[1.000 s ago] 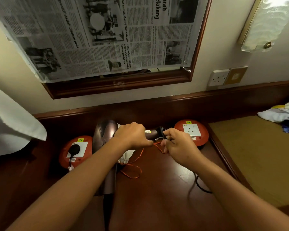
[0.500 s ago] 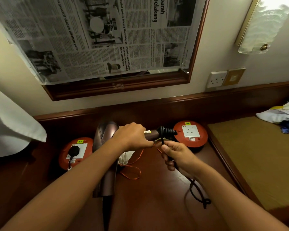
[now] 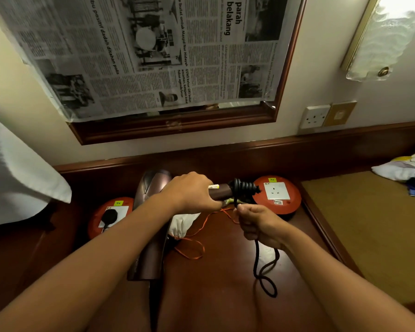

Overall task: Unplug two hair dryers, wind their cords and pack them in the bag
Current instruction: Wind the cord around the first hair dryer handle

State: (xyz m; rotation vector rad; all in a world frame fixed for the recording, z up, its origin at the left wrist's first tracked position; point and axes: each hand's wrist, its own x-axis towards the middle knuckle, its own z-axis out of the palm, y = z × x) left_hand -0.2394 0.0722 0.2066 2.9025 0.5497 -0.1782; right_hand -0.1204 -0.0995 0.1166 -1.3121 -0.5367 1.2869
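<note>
My left hand [image 3: 192, 191] grips a brown hair dryer [image 3: 222, 190] by its handle, holding it level above the desk. Several turns of its black cord [image 3: 246, 185] are wound round the handle's end. My right hand [image 3: 259, 224] grips the loose cord just below the coil; the rest hangs down and loops on the desk [image 3: 265, 279]. A second brown hair dryer [image 3: 151, 236] lies on the desk under my left arm. A white drawstring bag [image 3: 181, 224] with an orange string [image 3: 192, 250] lies beside it.
Two orange extension reels sit at the back of the dark wooden desk [image 3: 216, 283]: the left one [image 3: 110, 216] has a black plug in it, the right one [image 3: 279, 195] has a bare socket. A wall socket [image 3: 315, 116], newspaper-covered mirror, white cloth at left, clothes at right.
My right hand has wound more cord round the handle and dropped below the coil, drawing the cord downward. The slack loop on the desk has shifted nearer. The left hand stays put.
</note>
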